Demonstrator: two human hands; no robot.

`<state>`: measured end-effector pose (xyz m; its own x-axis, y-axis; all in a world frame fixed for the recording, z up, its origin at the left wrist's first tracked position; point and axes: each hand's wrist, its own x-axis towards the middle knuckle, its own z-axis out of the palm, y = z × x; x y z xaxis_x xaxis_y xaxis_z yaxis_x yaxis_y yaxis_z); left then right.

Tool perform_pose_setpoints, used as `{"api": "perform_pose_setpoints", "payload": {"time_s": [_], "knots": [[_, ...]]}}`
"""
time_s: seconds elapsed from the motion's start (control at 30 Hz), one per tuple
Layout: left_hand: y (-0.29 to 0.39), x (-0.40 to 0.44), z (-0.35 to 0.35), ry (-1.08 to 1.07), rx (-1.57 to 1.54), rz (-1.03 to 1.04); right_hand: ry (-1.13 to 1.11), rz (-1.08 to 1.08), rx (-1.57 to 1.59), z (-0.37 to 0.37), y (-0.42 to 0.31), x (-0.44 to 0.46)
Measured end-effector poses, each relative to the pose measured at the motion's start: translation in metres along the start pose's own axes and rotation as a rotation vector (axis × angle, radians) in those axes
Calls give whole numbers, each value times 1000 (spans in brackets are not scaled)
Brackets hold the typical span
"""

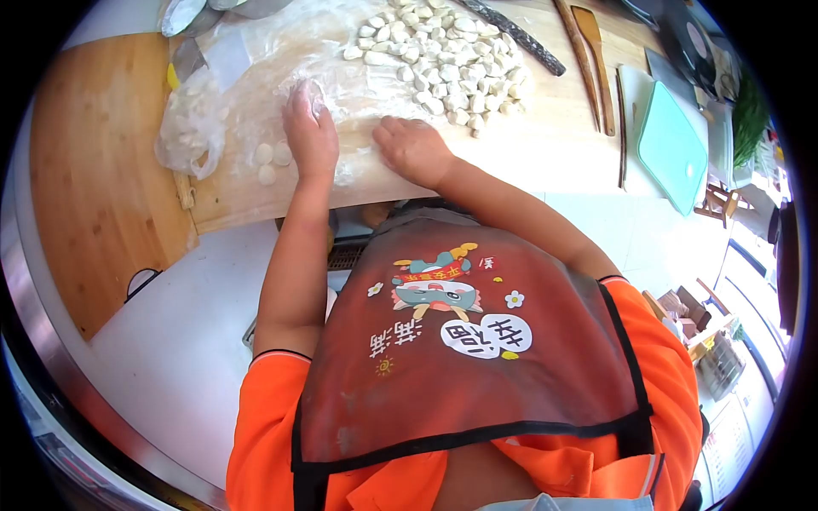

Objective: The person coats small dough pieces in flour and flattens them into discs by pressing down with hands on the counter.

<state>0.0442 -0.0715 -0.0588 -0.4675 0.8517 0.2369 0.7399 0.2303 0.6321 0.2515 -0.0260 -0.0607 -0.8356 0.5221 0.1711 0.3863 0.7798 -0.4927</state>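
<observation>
My left hand (311, 128) rests on the floury work surface (281, 51), its fingers together and dusted white; whatever lies under or in them is hidden. To its right, my right hand (413, 152) is curled down near the board's front edge, and I cannot see beneath its fingers. Small flattened dough rounds (266, 155) lie just left of my left wrist. Beyond my right hand spreads a large heap of small cut dough pieces (464, 64), coated with flour.
A clear plastic bag (192, 123) with pale contents sits at the left, near a yellow-handled scraper (186, 64). At the back right lie a dark speckled rod (515, 36), a wooden spatula (596, 64) and a thin wooden stick (579, 60). A teal cutting board (673, 145) is farther right.
</observation>
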Motion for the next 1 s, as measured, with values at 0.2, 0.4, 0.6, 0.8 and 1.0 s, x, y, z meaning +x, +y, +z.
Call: {"api": "perform_pose_setpoints", "payload": {"time_s": [0.2, 0.4, 0.6, 0.8, 1.0], "knots": [[25, -34, 66, -174, 323, -131, 58, 169, 5, -28, -4, -20], [63, -27, 65, -193, 545, 35, 121, 12, -291, -71, 40, -29], [48, -12, 68, -224, 612, 73, 60, -12, -354, -61, 42, -22], [-27, 16, 20, -141, 597, 103, 116, 60, -162, -26, 13, -24], [-16, 1, 32, -27, 193, 56, 37, 75, -10, -9, -15, -6]]}}
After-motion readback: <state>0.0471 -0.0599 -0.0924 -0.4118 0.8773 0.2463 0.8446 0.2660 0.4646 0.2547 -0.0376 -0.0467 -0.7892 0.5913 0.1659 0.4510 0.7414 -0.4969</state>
